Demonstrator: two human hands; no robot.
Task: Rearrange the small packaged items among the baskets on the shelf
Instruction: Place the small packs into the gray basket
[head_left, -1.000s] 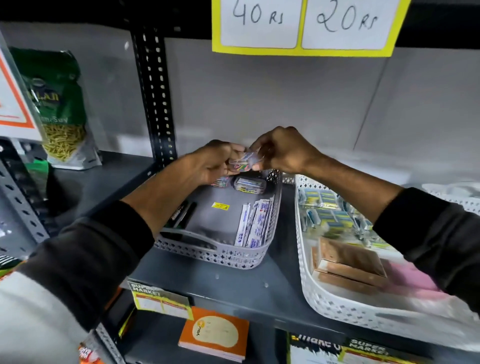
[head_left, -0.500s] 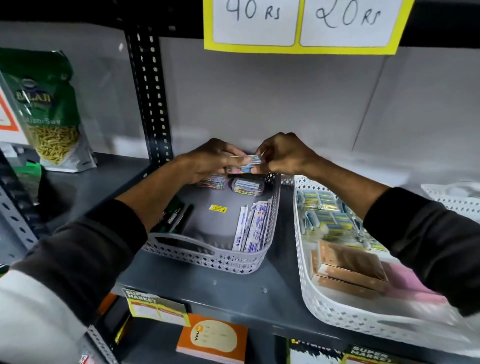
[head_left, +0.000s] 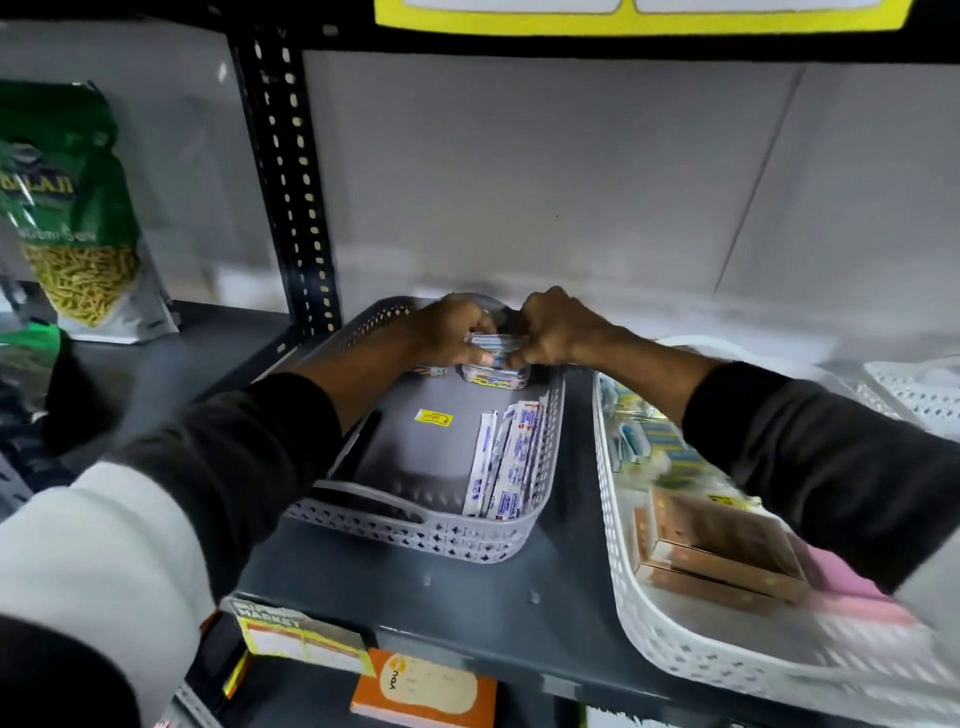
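Note:
My left hand (head_left: 451, 332) and my right hand (head_left: 556, 328) pinch the two ends of one small clear packet (head_left: 496, 344) above the far end of the grey basket (head_left: 415, 535). Directly under it lies another small clear packet (head_left: 496, 375) with coloured contents, and a third (head_left: 430, 371) peeks out beneath my left hand. Several long white and blue sachets (head_left: 506, 460) lie along the basket's right wall. A yellow sticker (head_left: 434, 417) is on the basket floor. The white basket (head_left: 621, 571) to the right holds blue-yellow packs (head_left: 647, 441), brown boxes (head_left: 719, 553) and a pink pack (head_left: 852, 587).
A black perforated upright (head_left: 288, 171) stands behind the grey basket's left corner. A green snack bag (head_left: 70, 218) leans at the far left. Another white basket (head_left: 917, 389) sits far right. Shelf-edge labels (head_left: 298, 636) and an orange pad (head_left: 423, 691) are below.
Both hands with the packet have come down closer to the far end of the grey basket. The view has tilted downward, so the price signs are almost out of frame.

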